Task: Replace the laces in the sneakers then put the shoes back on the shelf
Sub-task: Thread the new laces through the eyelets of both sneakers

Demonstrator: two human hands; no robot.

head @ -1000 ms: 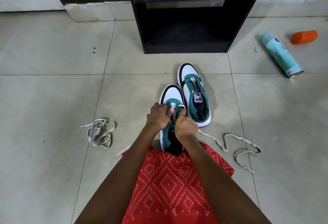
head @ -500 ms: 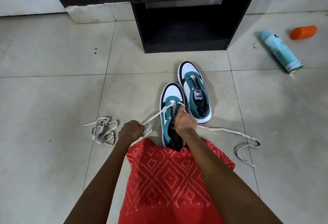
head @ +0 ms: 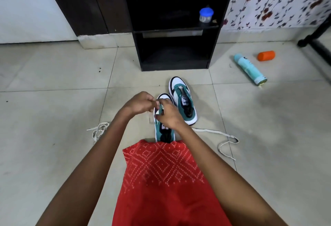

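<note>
Two hands meet over the toe end of the near sneaker (head: 165,133): the left hand (head: 138,104) pinches, fingers curled, a pale blurred end of the lace (head: 213,131), while the right hand (head: 169,117) curls down onto the eyelet rows (whether it pinches lace or only the shoe's upper I cannot tell, as its knuckles hide the fingertips). Beneath them the near sneaker lies with its long axis running straight away from the person, heel against the red cloth (head: 161,172) and toe toward the shelf (head: 174,66). By my judgement the remaining eyelets lie back toward the person from the fingers. The lace's free tail trails over the floor to the right, nearer the right hand, and the far sneaker (head: 182,100) sits just beside, unlaced
</note>
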